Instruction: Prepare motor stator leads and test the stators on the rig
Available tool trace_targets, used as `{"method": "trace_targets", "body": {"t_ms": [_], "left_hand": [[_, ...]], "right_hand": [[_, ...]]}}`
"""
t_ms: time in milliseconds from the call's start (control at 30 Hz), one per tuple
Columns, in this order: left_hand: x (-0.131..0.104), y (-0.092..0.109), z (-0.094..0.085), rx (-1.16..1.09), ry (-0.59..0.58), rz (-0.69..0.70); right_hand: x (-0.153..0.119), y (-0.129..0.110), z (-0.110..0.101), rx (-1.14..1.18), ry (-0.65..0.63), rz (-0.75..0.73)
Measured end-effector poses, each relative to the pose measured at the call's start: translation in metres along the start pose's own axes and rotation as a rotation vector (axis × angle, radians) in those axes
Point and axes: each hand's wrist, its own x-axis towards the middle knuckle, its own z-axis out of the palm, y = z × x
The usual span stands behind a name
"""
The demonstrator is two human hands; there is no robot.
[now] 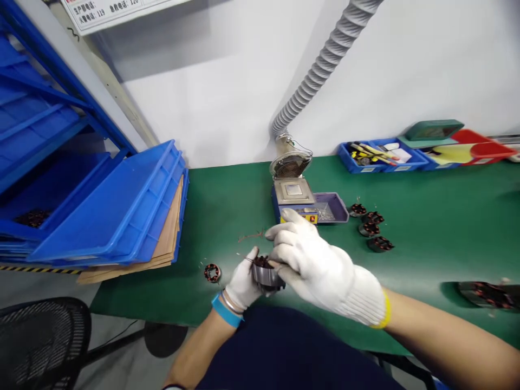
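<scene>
My left hand [244, 286], in a white glove with a blue band at the wrist, is closed round a motor stator [268, 276] with a grey steel ring and dark copper windings. A thin lead sticks out at its left side. Over the stator's right rim is my gloved right hand [311, 257], its thumb and a fingertip close together at the windings while other fingers are bent above. Whatever lies between those tips is too small to make out. Left of my left hand, a small stator [212, 273] lies on the green table [227, 206].
Behind my hands stands a small machine [294, 192] with a round lid raised, beside a purple tray [335, 207]. Several stators [380, 244] sit to the right, with more at the far right edge. Blue bins [122, 206] are stacked left; a grey hose [320, 70] hangs behind.
</scene>
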Motion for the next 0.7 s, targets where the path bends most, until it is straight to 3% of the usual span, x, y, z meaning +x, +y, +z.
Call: {"method": "trace_targets", "body": {"t_ms": [133, 333, 400, 467, 600, 667, 700], "left_hand": [[-0.008, 0.006, -0.006, -0.109, 0.023, 0.146], [0.002, -0.010, -0.006, -0.021, -0.076, -0.102], [0.002, -0.016, -0.005, -0.004, -0.107, -0.059], [-0.001, -0.018, -0.003, -0.009, -0.093, 0.044], [-0.004, -0.018, 0.001, -0.059, 0.068, 0.251], [-0.004, -0.020, 0.004, -0.060, 0.138, 0.358], [-0.003, -0.021, 0.005, -0.052, 0.165, 0.399]], "right_hand": [[-0.002, 0.005, -0.003, 0.013, 0.024, 0.004], [-0.004, 0.008, 0.002, 0.062, 0.004, 0.002], [-0.007, 0.012, -0.003, 0.110, 0.029, 0.061], [-0.014, 0.017, -0.012, 0.197, 0.131, 0.245], [-0.046, 0.024, -0.008, 0.386, 0.494, 0.853], [-0.068, 0.021, 0.014, 0.465, 0.486, 1.028], [-0.079, 0.017, 0.028, 0.520, 0.377, 1.054]]}}
